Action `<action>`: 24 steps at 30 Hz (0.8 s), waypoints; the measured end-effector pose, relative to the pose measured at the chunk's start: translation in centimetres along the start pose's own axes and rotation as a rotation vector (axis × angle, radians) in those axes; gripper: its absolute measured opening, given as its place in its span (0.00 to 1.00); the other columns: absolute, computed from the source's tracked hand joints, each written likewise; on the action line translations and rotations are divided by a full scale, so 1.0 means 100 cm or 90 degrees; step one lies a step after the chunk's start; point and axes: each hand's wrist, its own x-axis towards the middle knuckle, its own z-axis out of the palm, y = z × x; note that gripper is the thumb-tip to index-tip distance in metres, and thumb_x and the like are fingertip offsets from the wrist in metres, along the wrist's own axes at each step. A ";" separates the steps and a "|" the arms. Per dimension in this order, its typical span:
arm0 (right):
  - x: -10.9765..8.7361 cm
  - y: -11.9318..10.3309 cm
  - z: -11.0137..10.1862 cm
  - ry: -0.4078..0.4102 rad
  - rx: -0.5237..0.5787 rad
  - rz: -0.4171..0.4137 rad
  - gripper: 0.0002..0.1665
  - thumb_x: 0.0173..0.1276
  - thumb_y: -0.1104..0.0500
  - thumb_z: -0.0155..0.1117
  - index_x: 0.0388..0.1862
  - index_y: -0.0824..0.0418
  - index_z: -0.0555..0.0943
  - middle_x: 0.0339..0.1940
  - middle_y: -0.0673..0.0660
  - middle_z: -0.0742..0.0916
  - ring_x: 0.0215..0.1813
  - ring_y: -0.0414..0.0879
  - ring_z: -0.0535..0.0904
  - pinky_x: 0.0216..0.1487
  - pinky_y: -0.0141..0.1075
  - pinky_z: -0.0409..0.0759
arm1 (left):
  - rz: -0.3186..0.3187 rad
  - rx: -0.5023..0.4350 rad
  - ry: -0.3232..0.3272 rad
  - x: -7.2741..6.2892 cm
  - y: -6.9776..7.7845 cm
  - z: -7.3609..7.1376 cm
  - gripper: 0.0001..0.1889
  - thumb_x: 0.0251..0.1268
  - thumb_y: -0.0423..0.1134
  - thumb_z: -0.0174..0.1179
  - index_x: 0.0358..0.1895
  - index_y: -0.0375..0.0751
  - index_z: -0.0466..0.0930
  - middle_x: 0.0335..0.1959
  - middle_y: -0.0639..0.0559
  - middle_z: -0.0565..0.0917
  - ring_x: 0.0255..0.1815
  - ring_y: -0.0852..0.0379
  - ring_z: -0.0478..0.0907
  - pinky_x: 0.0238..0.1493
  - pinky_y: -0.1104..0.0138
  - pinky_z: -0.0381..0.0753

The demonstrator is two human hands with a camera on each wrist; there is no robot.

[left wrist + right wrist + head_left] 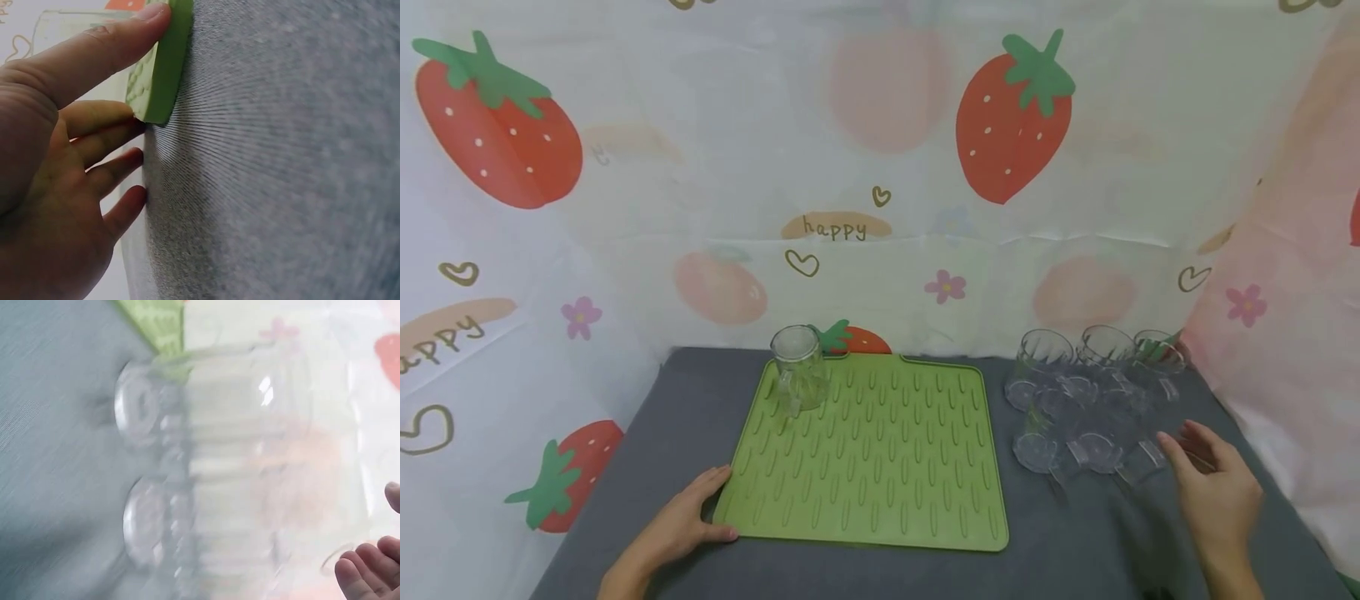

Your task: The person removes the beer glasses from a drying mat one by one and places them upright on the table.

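Observation:
My left hand (681, 517) rests at the front left corner of a green ridged drying mat (880, 467). In the left wrist view its straight thumb (106, 53) lies along the mat's edge, with the other fingers by the corner. A clear glass mug (808, 383) stands on the mat's back left corner, its handle toward the front. To the right of the mat, several clear glass mugs (1097, 454) stand in rows. My right hand (1221, 492) is beside the front right mugs, fingers loosely bent and holding nothing. Blurred mugs (144, 522) fill the right wrist view.
A dark grey cloth (1075, 550) covers the table. Behind it and at both sides hangs a white curtain (737, 183) printed with strawberries, hearts and flowers. The grouped mugs stand close together near the table's right edge.

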 end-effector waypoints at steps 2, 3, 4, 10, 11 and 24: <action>0.001 -0.011 0.005 -0.020 0.011 -0.021 0.25 0.61 0.57 0.73 0.55 0.67 0.82 0.33 0.20 0.75 0.35 0.11 0.72 0.38 0.07 0.70 | 0.000 -0.003 -0.002 0.000 0.000 0.000 0.55 0.43 0.53 0.76 0.73 0.29 0.59 0.73 0.25 0.57 0.74 0.26 0.52 0.64 0.35 0.62; 0.001 -0.016 0.008 -0.032 0.020 -0.033 0.25 0.61 0.59 0.73 0.55 0.68 0.82 0.34 0.20 0.75 0.35 0.12 0.73 0.39 0.07 0.71 | 0.000 -0.003 -0.002 0.000 0.000 0.000 0.55 0.42 0.53 0.76 0.73 0.29 0.59 0.73 0.25 0.57 0.74 0.26 0.52 0.64 0.35 0.63; 0.001 -0.021 0.011 -0.045 0.029 -0.043 0.24 0.61 0.59 0.73 0.55 0.68 0.82 0.34 0.21 0.76 0.36 0.13 0.73 0.40 0.08 0.71 | -0.001 -0.003 -0.002 0.000 0.000 0.000 0.55 0.42 0.52 0.77 0.73 0.29 0.59 0.73 0.25 0.57 0.74 0.26 0.52 0.64 0.35 0.63; -0.001 -0.050 0.035 -0.115 0.063 -0.107 0.22 0.61 0.63 0.72 0.55 0.67 0.82 0.41 0.39 0.84 0.40 0.15 0.74 0.43 0.09 0.72 | 0.000 -0.001 0.004 -0.001 0.000 -0.001 0.55 0.41 0.52 0.76 0.73 0.30 0.60 0.73 0.25 0.57 0.73 0.26 0.52 0.65 0.35 0.62; -0.002 -0.055 0.041 -0.127 0.066 -0.115 0.22 0.61 0.63 0.71 0.55 0.66 0.82 0.42 0.45 0.85 0.41 0.16 0.74 0.44 0.09 0.72 | 0.001 0.000 0.006 0.000 0.000 -0.002 0.55 0.42 0.52 0.76 0.73 0.30 0.60 0.73 0.25 0.57 0.74 0.26 0.52 0.65 0.35 0.62; -0.014 -0.100 0.097 -0.276 0.137 -0.181 0.25 0.63 0.63 0.70 0.58 0.68 0.80 0.50 0.65 0.86 0.47 0.36 0.83 0.47 0.14 0.76 | 0.011 -0.002 0.005 0.003 -0.004 -0.001 0.53 0.42 0.50 0.77 0.71 0.28 0.61 0.72 0.24 0.59 0.73 0.25 0.53 0.65 0.35 0.62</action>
